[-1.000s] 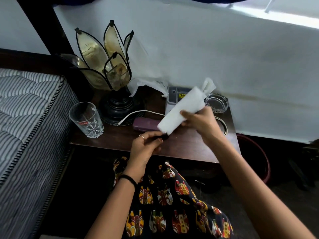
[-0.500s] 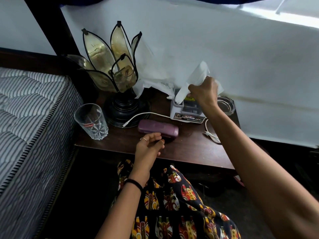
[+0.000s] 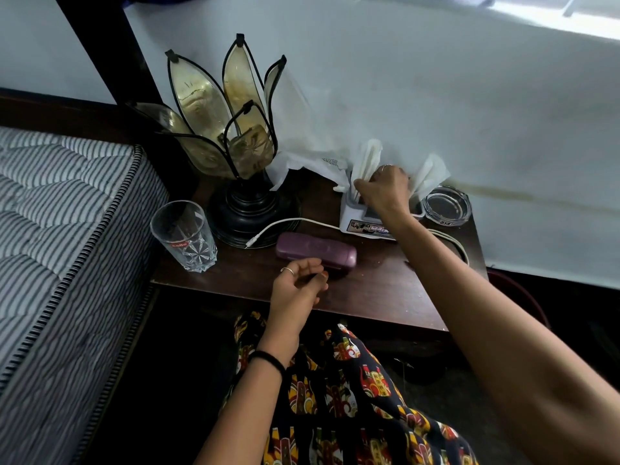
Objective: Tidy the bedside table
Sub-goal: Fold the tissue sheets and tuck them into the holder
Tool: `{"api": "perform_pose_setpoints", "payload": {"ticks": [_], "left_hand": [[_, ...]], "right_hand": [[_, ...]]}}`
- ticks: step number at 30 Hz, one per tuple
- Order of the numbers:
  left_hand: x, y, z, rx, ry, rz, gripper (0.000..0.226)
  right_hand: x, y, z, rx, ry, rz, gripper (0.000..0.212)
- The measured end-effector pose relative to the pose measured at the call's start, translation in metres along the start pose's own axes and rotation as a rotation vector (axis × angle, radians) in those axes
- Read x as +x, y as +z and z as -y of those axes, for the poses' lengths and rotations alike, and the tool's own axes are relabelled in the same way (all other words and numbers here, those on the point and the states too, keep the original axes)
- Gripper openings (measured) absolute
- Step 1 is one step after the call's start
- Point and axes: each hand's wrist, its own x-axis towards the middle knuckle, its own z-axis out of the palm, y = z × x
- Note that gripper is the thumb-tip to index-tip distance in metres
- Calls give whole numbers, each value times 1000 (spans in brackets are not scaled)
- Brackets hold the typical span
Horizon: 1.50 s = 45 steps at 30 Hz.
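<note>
The dark brown wooden bedside table (image 3: pixel 375 290) is seen from above, set between a striped mattress (image 3: pixel 67 229) and a white wall (image 3: pixel 436 95). At the back of its top, the right hand (image 3: pixel 385 193) is pressed down over a white plastic holder box (image 3: pixel 355 216), with its fingers curled around folded white paper tissue (image 3: pixel 367 159); the tissue is gripped and stands partly inside the box, and a second white fold (image 3: pixel 431 172) sticks up on the far side of the hand. How deep the tissue sits in the box cannot be told, since the hand covers the opening. Just beside the box, at the back right corner, a round clear glass ashtray (image 3: pixel 446 204) is placed. A white cable (image 3: pixel 288 224) is run from the front of the box towards the lamp base, and more white cable (image 3: pixel 453 241) is looped under the right forearm.

Nearer the front edge, the left hand (image 3: pixel 297 286) is held loosely curled and nothing is gripped in it; its fingertips (image 3: pixel 322 280) lie just beside, perhaps touching, an oblong purple hard case (image 3: pixel 315 251). To the left, a clear cut-glass tumbler (image 3: pixel 184 236) stands upright near the mattress, and behind it a petal-shaped amber glass lamp on a black base (image 3: pixel 228 129) is set. Crumpled white paper (image 3: pixel 302 159) lies against the wall behind the lamp.
</note>
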Motion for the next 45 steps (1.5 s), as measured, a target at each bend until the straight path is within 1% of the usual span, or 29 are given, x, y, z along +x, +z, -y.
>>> {"api": "perform_pose_setpoints", "payload": {"ticks": [3,6,8,10,11,13,15,16,17,19,22,27,32,37,41,43,45], "left_hand": [[1,1,0,5,1,-9,19],[2,3,1,15,6,-19,19],[2,3,1,16,13,-27,19],[2,3,0,15,17,-32,19],[2,3,0,16,18,-35,19],[3,2,0,14,19,-40,19],[4,2,0,3,14,-46,19],[4,2,-1,-1,11,-47,18],[4,2,-1,-4,8,-45,18],[4,2,-1,-6,6,-31,18],[4,1,0,2,8,-12,17],[3,0,0,21,3,-6,17],[-1,3,-2,57,13,-2,16],[-7,7,-2,83,13,19,16],[-15,13,-1,134,19,56,15],[-19,16,1,179,31,80,14],[-21,19,3,214,41,96,14]], "right_hand": [[-5,3,-4,17,-27,-14,19],[-20,8,-8,29,-93,-145,36],[-30,11,-7,8,-229,-242,39],[-35,13,-2,-79,-438,-276,35],[-37,15,2,-145,-547,-250,32],[-37,21,8,-307,-733,-123,29],[-36,31,12,-522,-842,35,33],[-35,35,13,-620,-857,95,36],[-33,39,15,-689,-850,134,38],[-28,43,19,-738,-793,174,45],[-20,42,26,-677,-720,174,52],[-14,25,43,-415,-662,76,55],[-10,-4,56,-82,-532,-11,55],[-21,-43,55,144,-438,-107,57],[-43,-84,26,416,-325,-154,61],[-57,-109,-5,532,-289,-239,61],[-68,-134,-44,583,-246,-362,60]]}}
